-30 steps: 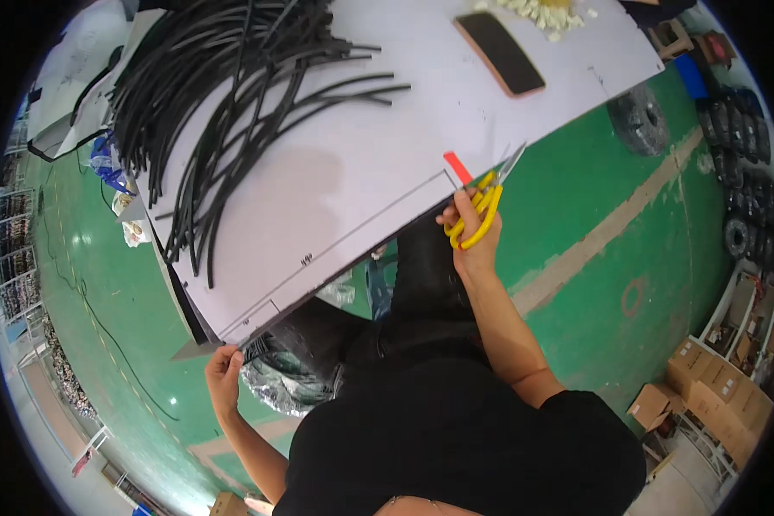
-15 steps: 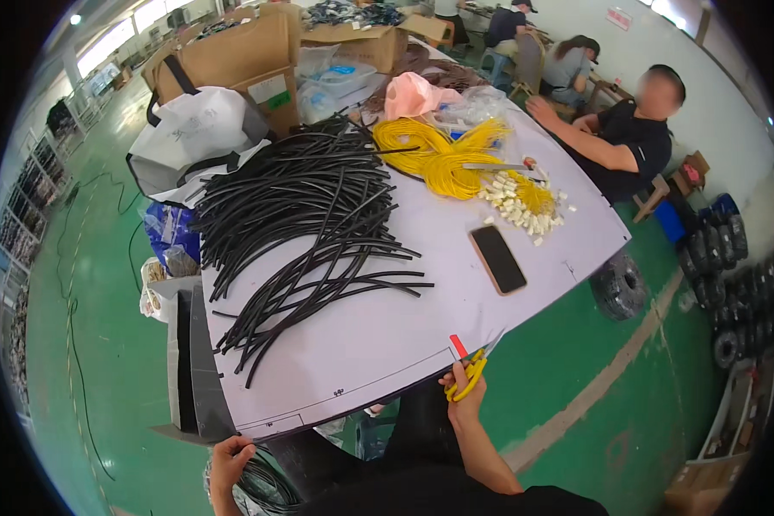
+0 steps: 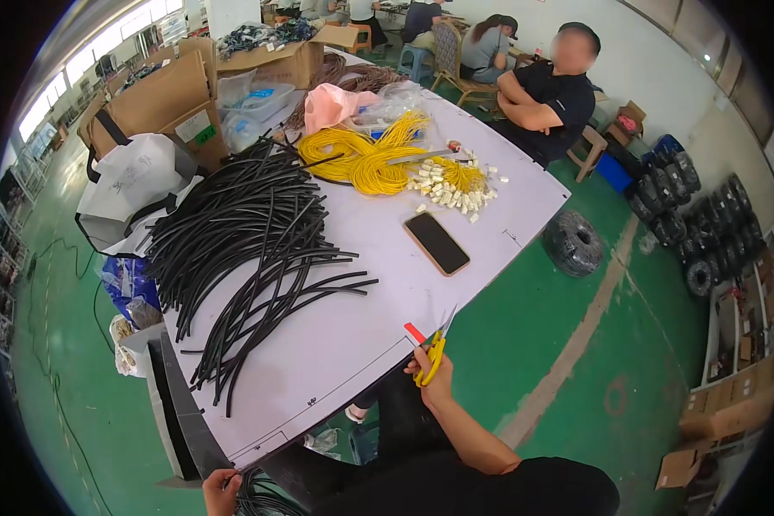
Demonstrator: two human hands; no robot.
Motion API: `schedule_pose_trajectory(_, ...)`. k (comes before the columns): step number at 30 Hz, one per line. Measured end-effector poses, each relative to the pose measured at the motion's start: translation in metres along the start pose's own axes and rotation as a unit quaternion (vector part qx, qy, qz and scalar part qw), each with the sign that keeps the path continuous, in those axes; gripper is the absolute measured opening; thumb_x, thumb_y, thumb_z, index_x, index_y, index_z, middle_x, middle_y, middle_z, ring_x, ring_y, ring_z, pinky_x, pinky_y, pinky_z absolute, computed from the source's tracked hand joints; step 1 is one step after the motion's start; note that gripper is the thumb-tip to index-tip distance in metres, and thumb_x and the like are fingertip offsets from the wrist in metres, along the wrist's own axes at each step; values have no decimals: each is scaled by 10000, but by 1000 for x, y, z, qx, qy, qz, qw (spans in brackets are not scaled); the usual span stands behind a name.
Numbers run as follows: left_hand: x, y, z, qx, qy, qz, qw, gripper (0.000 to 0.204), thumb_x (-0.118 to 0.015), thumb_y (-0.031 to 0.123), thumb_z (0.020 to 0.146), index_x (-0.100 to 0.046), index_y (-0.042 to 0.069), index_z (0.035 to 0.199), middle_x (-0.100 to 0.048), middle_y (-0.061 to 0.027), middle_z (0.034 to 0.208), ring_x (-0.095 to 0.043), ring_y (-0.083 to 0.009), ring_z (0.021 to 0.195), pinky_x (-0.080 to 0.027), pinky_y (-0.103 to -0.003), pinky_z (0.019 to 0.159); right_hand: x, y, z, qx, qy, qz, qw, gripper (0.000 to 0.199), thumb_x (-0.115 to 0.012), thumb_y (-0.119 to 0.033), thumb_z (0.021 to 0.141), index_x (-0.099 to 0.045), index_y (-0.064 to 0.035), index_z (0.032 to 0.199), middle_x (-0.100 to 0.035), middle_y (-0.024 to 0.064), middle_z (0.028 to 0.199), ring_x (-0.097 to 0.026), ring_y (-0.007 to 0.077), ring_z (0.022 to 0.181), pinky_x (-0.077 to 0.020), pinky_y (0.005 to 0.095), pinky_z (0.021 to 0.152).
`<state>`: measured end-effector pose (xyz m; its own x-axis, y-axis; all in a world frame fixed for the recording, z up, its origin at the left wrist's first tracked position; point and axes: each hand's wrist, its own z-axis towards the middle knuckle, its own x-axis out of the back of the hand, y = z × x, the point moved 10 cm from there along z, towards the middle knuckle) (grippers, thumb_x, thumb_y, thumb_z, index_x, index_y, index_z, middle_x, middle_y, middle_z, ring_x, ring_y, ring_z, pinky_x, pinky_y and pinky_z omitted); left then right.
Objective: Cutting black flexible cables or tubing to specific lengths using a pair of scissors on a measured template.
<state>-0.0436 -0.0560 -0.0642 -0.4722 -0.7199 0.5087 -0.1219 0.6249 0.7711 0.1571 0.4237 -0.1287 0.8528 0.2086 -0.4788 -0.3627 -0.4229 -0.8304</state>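
My right hand [image 3: 430, 368] is closed around yellow-handled scissors [image 3: 437, 351] at the table's near right edge. Their blades point up and away over the edge. Beside them a red strip [image 3: 414, 332] lies on the white tabletop [image 3: 335, 344], at the end of a drawn line. Down at the near left corner, my left hand [image 3: 222, 492] has its fingers pinched; what they hold is too small to make out. A dark line runs along the near edge between both hands, either a cable or the edge itself. A coil of black cable [image 3: 262, 499] hangs next to my left hand.
Many cut black cables [image 3: 249, 232] cover the table's left half. Beyond my right hand lie a phone [image 3: 437, 242], white connectors [image 3: 456, 193] and yellow wire bundles [image 3: 361, 159]. A white bag [image 3: 138, 176] stands at the left. A co-worker [image 3: 546, 99] sits with arms folded.
The view has swung right, so the table sits further left. My right hand still holds the scissors by the edge. The co-worker's raised arm is now folded.
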Motion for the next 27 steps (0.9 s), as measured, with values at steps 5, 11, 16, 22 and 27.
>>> schedule_pose_trajectory(5, 4, 22, -4, -78, 5, 56, 995, 104, -621, -10, 697, -603, -30, 797, -537, -18, 687, -494, -80, 649, -390, -217, 586, -2, -1, -1, 1, -6, -15, 1000, 109, -604, -75, 822, -515, -44, 875, -543, 28, 725, -565, 103, 588, -531, 265, 537)
schedule_pose_trajectory(11, 1, 38, -5, -121, -13, 97, 988, 117, -618, 0, 701, -592, -39, 808, -531, -54, 684, -520, -120, 663, -403, -235, 607, -4, -4, -3, 1, 0, -16, 1000, 118, -611, -90, 820, -516, -42, 870, -544, 31, 720, -563, 106, 582, -529, 264, 531)
schedule_pose_trajectory(16, -1, 47, -4, -137, -27, 113, 984, 125, -628, 23, 697, -585, -33, 799, -545, -80, 686, -529, -152, 644, -412, -253, 601, -3, -4, -3, -4, 0, -25, 1000, 127, -614, -94, 818, -515, -38, 872, -545, 34, 720, -563, 108, 581, -529, 263, 530)
schedule_pose_trajectory(22, 0, 46, -2, -155, -24, 123, 980, 114, -629, 28, 703, -575, -29, 786, -555, -76, 684, -535, -156, 643, -417, -260, 596, -5, -6, -4, -4, 6, -29, 1000, 130, -615, -94, 816, -512, -39, 874, -541, 32, 721, -562, 109, 580, -528, 261, 530)
schedule_pose_trajectory(27, -1, 41, 3, -174, -22, 112, 978, 102, -619, 21, 705, -570, -27, 781, -553, -80, 687, -540, -161, 646, -421, -263, 598, -4, -5, -2, -6, 2, -34, 999, 137, -617, -95, 814, -509, -41, 879, -538, 31, 724, -562, 108, 584, -528, 261, 528)
